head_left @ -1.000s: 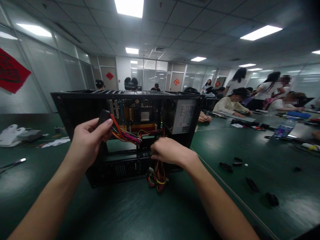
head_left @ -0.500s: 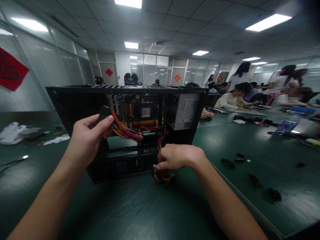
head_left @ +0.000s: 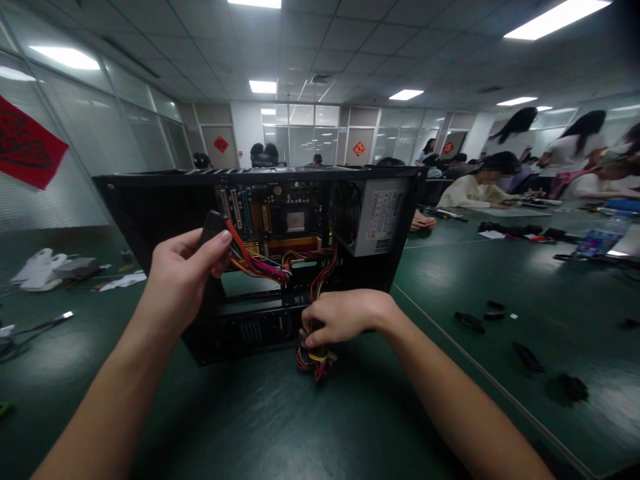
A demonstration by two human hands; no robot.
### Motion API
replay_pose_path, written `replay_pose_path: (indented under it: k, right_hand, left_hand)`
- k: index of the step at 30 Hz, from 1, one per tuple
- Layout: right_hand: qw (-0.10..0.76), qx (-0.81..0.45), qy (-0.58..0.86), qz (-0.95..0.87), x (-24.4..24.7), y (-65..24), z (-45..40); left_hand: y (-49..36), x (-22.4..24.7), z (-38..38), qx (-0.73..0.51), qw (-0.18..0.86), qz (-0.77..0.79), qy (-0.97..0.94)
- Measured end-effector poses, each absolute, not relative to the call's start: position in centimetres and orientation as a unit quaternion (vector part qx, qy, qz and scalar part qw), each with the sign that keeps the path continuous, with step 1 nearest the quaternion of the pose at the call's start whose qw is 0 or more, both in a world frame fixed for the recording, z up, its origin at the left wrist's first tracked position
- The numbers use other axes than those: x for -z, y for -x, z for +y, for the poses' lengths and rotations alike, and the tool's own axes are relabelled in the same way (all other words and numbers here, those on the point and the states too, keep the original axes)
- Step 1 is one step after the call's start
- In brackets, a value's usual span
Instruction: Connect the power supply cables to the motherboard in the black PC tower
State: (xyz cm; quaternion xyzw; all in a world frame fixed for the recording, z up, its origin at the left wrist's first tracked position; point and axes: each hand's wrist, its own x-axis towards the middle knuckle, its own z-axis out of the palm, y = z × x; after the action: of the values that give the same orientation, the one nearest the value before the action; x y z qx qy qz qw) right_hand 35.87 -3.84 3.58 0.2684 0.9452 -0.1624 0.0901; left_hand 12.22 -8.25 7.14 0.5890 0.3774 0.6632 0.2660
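Head view: the left hand [head_left: 183,280] has its fingers closed on a black connector [head_left: 214,227], its coloured wires trailing beside the fingertips. The right hand's [head_left: 345,317] fingers grip a cable bundle [head_left: 318,360], whose plugs hang just below them. Beyond both sets of fingers, the open computer case [head_left: 250,327] stands on the green surface [head_left: 245,413].

The tabletop [head_left: 240,420] presents a smooth, glossy surface, the computer case [head_left: 273,330] appears to be black-coated metal, the power supply [head_left: 383,217] matt metal, the connector [head_left: 213,225] black plastic, the cable bundle [head_left: 318,365] plastic-sheathed, and the bag [head_left: 39,268] at frame left crinkled plastic.
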Motion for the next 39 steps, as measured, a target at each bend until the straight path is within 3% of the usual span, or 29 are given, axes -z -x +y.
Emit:
replay_pose_path:
  k: [5, 10, 15, 22, 26, 29, 39]
  right_hand:
    - [-0.070, 0.364, -0.186, 0.910, -4.8, -36.5, -3.4]
    - [-0.216, 0.503, -0.152, 0.823, -5.2, -36.4, -3.0]
    - [-0.222, 0.541, -0.130, 0.801, -5.3, -36.6, -2.9]
    - [-0.233, 0.548, -0.142, 0.790, -5.3, -36.9, -2.7]
    - [-0.300, 0.542, -0.127, 0.774, -4.4, -35.8, -2.5]
    - [-0.316, 0.490, -0.108, 0.805, -3.8, -34.8, -2.5]
    - [-0.231, 0.311, -0.129, 0.913, -2.5, -34.9, -1.7]
  left_hand:
    - [-12.8, -7.7, -8.5, -0.684, 0.295, 0.369, -0.556]
    - [-12.9, -8.5, -8.6, -0.717, 0.413, 0.318, -0.462]
    - [-13.0, -9.0, -9.0, -0.714, 0.494, 0.293, -0.400]
    - [-13.7, -9.2, -9.4, -0.719, 0.509, 0.292, -0.372]
    - [-13.9, -9.2, -9.4, -0.732, 0.509, 0.289, -0.349]
    - [-13.8, -9.1, -9.2, -0.740, 0.503, 0.283, -0.345]
    - [-14.1, -8.4, -8.8, -0.718, 0.513, 0.283, -0.376]
